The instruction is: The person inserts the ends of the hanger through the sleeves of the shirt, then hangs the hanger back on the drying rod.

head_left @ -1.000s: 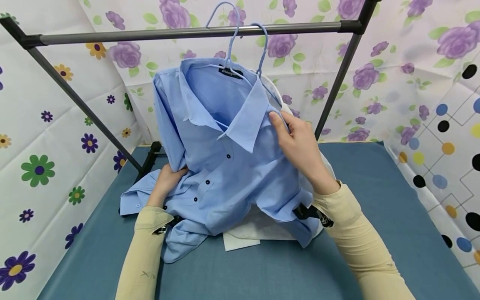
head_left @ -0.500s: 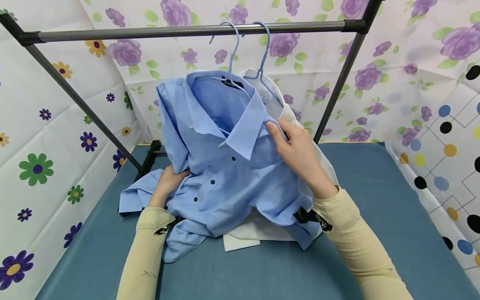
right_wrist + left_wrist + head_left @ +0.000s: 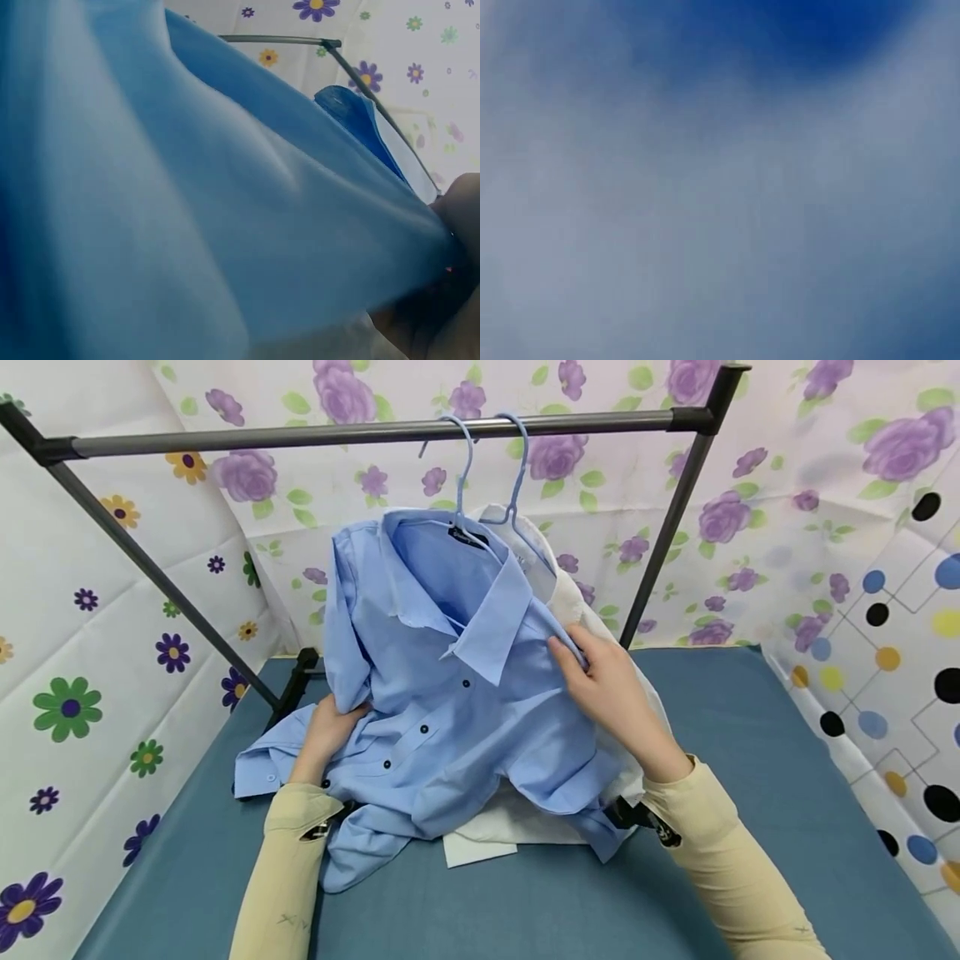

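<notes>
A light blue button-up shirt (image 3: 442, 718) hangs on a blue hanger (image 3: 465, 472) whose hook is over the bar. My left hand (image 3: 324, 735) grips the shirt at its left side, below the sleeve; the fingers are partly hidden by cloth. At the opposite shoulder my right hand (image 3: 611, 697) pinches the fabric between thumb and fingers. In the right wrist view the blue cloth (image 3: 225, 195) fills most of the picture, with part of the hand (image 3: 461, 214) at the right edge. The left wrist view shows only blurred blue-grey cloth.
Behind the blue shirt is a white shirt (image 3: 566, 597) on a second blue hanger (image 3: 517, 468). The black rack's bar (image 3: 300, 439) runs across the top, its posts slanting down both sides. A blue-grey cloth (image 3: 570, 910) covers the table; patterned sheets surround it.
The front hanger's hook has come down from above the bar onto it, and the blue shirt has sunk with it. My right hand has moved lower along the shoulder; the left has barely moved.
</notes>
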A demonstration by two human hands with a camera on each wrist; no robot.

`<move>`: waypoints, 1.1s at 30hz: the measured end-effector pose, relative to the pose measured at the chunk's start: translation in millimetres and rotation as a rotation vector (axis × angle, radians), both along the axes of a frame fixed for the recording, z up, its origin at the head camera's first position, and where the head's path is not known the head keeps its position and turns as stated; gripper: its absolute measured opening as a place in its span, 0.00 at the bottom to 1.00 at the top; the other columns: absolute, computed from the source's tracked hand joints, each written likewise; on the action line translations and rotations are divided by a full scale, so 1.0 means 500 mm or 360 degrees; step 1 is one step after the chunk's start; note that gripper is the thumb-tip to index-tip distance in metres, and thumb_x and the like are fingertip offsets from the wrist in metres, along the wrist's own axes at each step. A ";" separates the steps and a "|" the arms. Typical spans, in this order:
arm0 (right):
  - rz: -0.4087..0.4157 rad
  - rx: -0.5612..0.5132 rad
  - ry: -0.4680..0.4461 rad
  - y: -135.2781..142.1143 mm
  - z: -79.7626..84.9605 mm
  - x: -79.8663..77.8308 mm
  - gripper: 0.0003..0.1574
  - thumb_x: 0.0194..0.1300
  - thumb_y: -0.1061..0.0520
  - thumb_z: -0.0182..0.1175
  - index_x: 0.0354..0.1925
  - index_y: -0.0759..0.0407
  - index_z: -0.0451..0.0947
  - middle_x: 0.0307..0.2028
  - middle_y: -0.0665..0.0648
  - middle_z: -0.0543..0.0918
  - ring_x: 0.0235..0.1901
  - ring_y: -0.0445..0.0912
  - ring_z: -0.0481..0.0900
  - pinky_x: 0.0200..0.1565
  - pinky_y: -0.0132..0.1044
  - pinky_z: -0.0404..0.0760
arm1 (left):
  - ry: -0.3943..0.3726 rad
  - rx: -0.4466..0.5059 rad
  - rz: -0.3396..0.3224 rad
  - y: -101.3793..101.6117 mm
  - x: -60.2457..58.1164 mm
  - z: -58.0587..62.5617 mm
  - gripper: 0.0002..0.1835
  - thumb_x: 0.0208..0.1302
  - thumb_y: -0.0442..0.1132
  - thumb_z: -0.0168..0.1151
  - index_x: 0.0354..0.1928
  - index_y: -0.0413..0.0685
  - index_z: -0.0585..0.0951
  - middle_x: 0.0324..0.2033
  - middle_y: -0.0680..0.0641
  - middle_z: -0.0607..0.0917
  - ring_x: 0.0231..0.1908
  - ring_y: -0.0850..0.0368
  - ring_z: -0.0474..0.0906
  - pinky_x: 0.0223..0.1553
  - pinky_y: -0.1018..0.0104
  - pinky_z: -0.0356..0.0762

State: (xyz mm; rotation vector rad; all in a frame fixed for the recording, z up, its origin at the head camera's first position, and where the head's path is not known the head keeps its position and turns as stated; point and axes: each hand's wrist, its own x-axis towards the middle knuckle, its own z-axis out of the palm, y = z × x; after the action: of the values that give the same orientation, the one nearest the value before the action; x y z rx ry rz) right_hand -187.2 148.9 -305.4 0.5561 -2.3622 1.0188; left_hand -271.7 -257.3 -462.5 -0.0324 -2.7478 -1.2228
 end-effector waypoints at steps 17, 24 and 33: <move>-0.0052 -0.0157 0.0007 0.064 -0.058 0.049 0.12 0.66 0.48 0.56 0.44 0.51 0.77 0.20 0.49 0.73 0.15 0.40 0.69 0.18 0.31 0.66 | 0.0166 -0.0077 0.0133 -0.019 0.049 0.036 0.33 0.60 0.44 0.62 0.61 0.34 0.62 0.53 0.28 0.71 0.53 0.32 0.67 0.51 0.42 0.63; -0.0086 -0.0260 0.0118 0.046 -0.058 0.054 0.19 0.63 0.49 0.60 0.52 0.51 0.75 0.33 0.47 0.76 0.30 0.38 0.75 0.27 0.29 0.74 | 0.0415 -0.0118 0.0212 -0.015 0.083 0.092 0.31 0.57 0.36 0.63 0.61 0.33 0.63 0.52 0.32 0.70 0.52 0.37 0.66 0.52 0.45 0.61; -0.0036 -0.0393 0.0310 0.001 -0.025 0.066 0.19 0.61 0.61 0.62 0.52 0.60 0.75 0.39 0.57 0.77 0.38 0.47 0.74 0.35 0.39 0.73 | 0.0486 -0.0119 0.0127 -0.012 0.104 0.149 0.32 0.60 0.41 0.63 0.63 0.37 0.63 0.53 0.33 0.70 0.53 0.36 0.66 0.53 0.45 0.62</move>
State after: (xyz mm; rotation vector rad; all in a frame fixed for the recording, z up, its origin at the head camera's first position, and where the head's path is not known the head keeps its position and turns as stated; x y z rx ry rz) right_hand -154.4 149.4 -317.8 0.5083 -2.0328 1.1692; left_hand -219.7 -263.3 -388.0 -0.1071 -2.5024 -1.0012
